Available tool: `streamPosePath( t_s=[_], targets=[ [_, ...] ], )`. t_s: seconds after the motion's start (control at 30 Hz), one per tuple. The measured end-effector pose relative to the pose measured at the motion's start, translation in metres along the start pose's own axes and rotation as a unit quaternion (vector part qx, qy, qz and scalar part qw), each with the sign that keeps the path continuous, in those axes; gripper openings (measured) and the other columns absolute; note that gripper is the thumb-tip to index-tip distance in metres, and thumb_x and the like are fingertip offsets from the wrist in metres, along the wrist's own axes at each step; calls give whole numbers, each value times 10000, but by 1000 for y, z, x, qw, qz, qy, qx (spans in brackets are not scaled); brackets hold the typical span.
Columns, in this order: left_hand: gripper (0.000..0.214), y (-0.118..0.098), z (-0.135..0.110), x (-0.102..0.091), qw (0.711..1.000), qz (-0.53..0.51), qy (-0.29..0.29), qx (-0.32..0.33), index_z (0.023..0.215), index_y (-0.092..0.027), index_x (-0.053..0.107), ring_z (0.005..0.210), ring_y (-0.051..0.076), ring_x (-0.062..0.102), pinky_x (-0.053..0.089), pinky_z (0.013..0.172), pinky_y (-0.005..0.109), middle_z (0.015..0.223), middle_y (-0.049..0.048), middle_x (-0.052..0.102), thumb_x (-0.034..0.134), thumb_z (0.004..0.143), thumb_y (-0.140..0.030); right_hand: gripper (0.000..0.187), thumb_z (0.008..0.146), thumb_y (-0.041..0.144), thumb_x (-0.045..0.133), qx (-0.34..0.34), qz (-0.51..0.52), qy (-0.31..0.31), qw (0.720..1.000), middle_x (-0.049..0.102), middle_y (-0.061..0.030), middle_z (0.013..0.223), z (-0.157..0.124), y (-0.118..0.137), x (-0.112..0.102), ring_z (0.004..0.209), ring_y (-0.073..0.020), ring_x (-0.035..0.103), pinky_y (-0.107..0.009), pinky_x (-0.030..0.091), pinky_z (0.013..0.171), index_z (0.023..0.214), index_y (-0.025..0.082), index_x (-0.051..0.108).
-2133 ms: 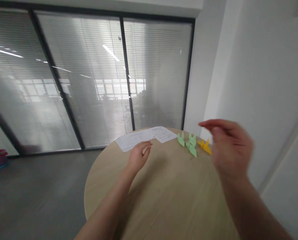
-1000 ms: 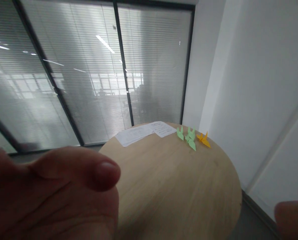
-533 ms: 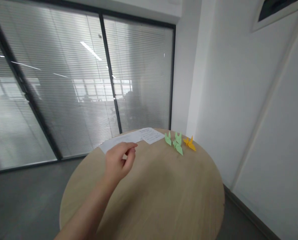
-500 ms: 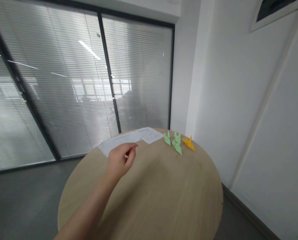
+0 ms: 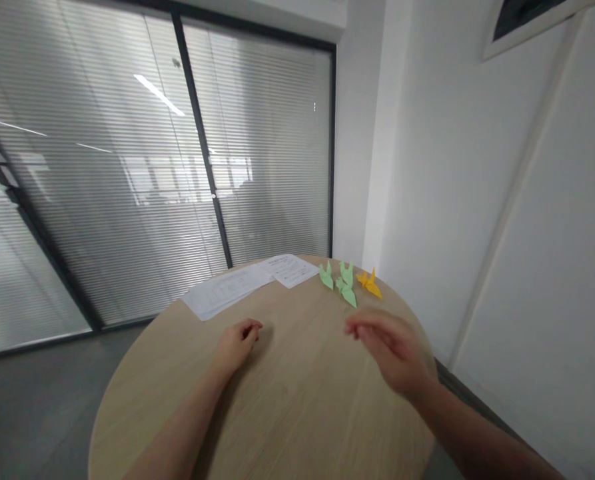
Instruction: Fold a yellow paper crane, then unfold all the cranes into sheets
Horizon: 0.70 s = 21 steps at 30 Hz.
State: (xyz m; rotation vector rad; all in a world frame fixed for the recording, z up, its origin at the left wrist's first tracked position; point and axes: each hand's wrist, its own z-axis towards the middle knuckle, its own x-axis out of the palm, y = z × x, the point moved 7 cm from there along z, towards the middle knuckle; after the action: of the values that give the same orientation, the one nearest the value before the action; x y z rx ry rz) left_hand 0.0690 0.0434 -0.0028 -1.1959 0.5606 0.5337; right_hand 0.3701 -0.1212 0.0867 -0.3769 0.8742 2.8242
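Observation:
My left hand (image 5: 238, 341) is low over the middle-left of the round table, its fingers loosely curled in and nothing visible in them. The nearest things to it are the white paper sheets (image 5: 227, 291) lying beyond. On the right, my right hand (image 5: 390, 350) is over the table, slightly blurred, with bent fingers drawn toward the thumb and nothing showing between them. Just past its fingertips stand several folded paper cranes: a green one (image 5: 348, 295) in front, another green one (image 5: 326, 277), a third green one (image 5: 346, 272), and an orange crane (image 5: 371, 285).
The pale wooden table (image 5: 287, 407) has a rounded edge. A printed sheet (image 5: 291, 270) overlaps the other papers near the far edge. Behind stands a glass partition (image 5: 272, 147) with blinds; a white wall (image 5: 457, 167) rises to the right.
My right hand has come into view from the right. My left hand has moved down and slightly left, away from the papers. The view has shifted a little; the cranes and papers stay in place.

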Motion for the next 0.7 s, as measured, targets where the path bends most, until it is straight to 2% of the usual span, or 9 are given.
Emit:
streamPosePath(
  t_s=[0.07, 0.1, 0.17, 0.2, 0.23, 0.3, 0.4, 0.57, 0.7],
  targets=[
    [423, 1, -1, 2, 1000, -15, 1, 1, 932, -161, 749, 569, 201, 620, 430, 591, 301, 675, 44, 699, 495, 794, -470, 337, 881, 449, 548, 158, -56, -161, 973, 739, -66, 887, 18, -94, -45, 822, -239, 689, -399, 565, 771, 1076, 243, 731],
    [419, 2, -1, 3, 1000, -22, 1, -1, 925, -163, 749, 569, 200, 617, 427, 591, 300, 670, 42, 697, 503, 787, -473, 362, 862, 427, 545, 216, -78, -213, 950, 743, -76, 938, 21, -138, -65, 870, -239, 686, -379, 556, 804, 1095, 212, 720],
    [417, 8, 0, 4, 999, -34, 1, -12, 915, -163, 745, 559, 194, 607, 421, 584, 296, 663, 38, 691, 515, 775, -480, 407, 834, 350, 529, 339, -135, -267, 892, 741, -100, 1026, 16, -214, -99, 963, -243, 674, -343, 534, 857, 1152, 162, 699],
    [420, 12, 1, 5, 999, -40, -1, -18, 913, -161, 742, 548, 189, 599, 417, 577, 292, 659, 35, 688, 520, 770, -487, 437, 818, 330, 537, 408, -174, -284, 850, 739, -95, 1034, 7, -243, -115, 973, -242, 671, -327, 523, 863, 1192, 161, 686],
    [425, 15, 3, 4, 999, -48, -5, -23, 913, -158, 738, 536, 182, 588, 412, 567, 287, 656, 32, 684, 523, 768, -495, 476, 801, 310, 558, 440, -189, -294, 827, 734, -114, 1031, 0, -265, -129, 974, -258, 668, -338, 515, 866, 1231, 139, 669],
    [441, 23, 5, 3, 997, -68, -12, -35, 917, -153, 729, 515, 170, 565, 402, 545, 278, 651, 27, 673, 533, 761, -517, 528, 752, 285, 617, 468, -198, -297, 809, 730, -127, 1011, -12, -293, -148, 974, -284, 664, -363, 502, 881, 1254, 125, 657],
    [465, 31, 8, 1, 994, -92, -20, -51, 913, -143, 721, 501, 162, 547, 398, 528, 274, 644, 27, 657, 543, 748, -539, 552, 701, 254, 677, 488, -195, -291, 800, 730, -145, 992, -18, -316, -163, 958, -307, 662, -384, 500, 860, 1232, 102, 668],
    [484, 37, 11, 0, 992, -109, -21, -58, 917, -134, 720, 498, 157, 537, 390, 519, 274, 643, 27, 645, 543, 746, -550, 399, 669, 171, 673, 478, -160, -268, 821, 739, -161, 1022, 2, -340, -162, 940, -275, 661, -334, 502, 754, 1056, 103, 745],
    [489, 39, 11, 2, 992, -114, -14, -59, 922, -136, 719, 515, 159, 543, 396, 536, 278, 651, 25, 643, 532, 752, -555, 251, 618, 180, 727, 442, -137, -259, 848, 744, -123, 808, 12, -344, -152, 776, -252, 665, -323, 488, 664, 855, 118, 778]
  ],
)
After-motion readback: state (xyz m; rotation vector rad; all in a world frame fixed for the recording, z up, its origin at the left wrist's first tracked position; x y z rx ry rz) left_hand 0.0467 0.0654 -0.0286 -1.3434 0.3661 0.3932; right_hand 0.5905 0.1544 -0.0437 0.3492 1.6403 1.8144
